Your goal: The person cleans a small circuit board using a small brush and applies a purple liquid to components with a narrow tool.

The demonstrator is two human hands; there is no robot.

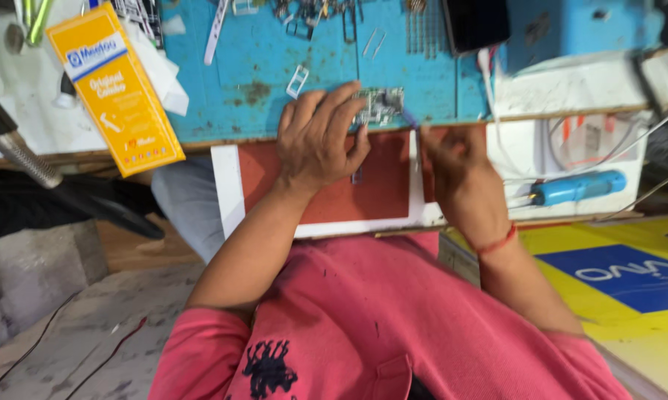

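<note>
Fingers of the left hand are spread and pressed flat on a small green circuit board, which lies at the near edge of a worn, scratched blue bench top. Further left, a long yellow rectangular carton with a blue-and-white label is seen lying aslant. To the right, a thin blue-tipped tool is pinched in the blurred right hand. Far right, a smooth blue cylindrical handle lies near a yellow and blue printed box.
</note>
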